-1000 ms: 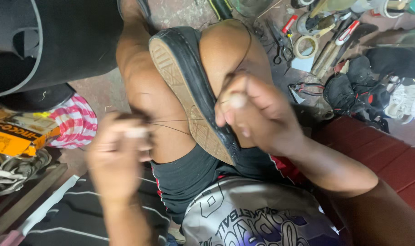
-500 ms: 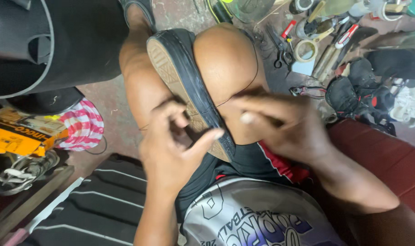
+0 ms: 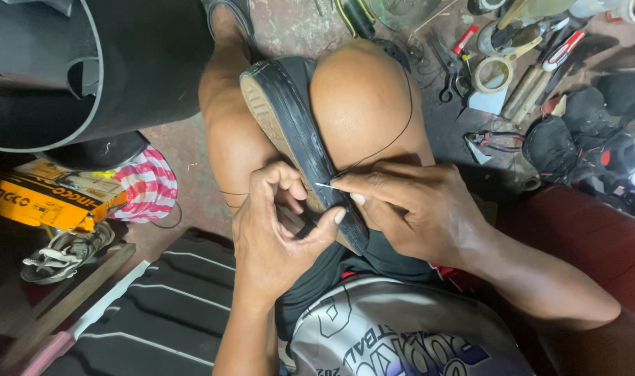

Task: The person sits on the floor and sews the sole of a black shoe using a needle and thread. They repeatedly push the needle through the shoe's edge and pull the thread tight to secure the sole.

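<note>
Fingertips point(image 3: 338, 182) of the right hand point(image 3: 418, 216) are pinched tight on a thin needle point(image 3: 324, 186), its point aimed at the edge of the black shoe point(image 3: 296, 139). Opposite, the left hand point(image 3: 279, 237) curls its fingers around the sole, thumb pressed on the rim, clamping the shoe where it sits wedged between the two bare knees, sole turned left.

From the needle a dark thread point(image 3: 394, 139) runs up and loops over the right knee point(image 3: 362, 104). That loop looks like the first risk: slack draped over skin could snag or knot when it gets pulled. The second, as I judge it, is the left thumb, sitting just beside the needle's line; a push that slips off the tough rubber could drive the point straight into it. And the shoe is held only by knee pressure and one hand, so a hard shove could twist it loose.

Now the count. One shoe, one needle, one thread, two hands, both busy. Out on the floor at upper right: one roll of tape point(image 3: 493, 73), one pair of scissors point(image 3: 451, 80), one pair of pliers with red and black grips point(image 3: 495, 141), and a jumble of handled tools too tangled to number. At left, one yellow box point(image 3: 45, 202), one striped red and white cloth point(image 3: 144, 184), one worn sandal point(image 3: 63, 254).
</note>
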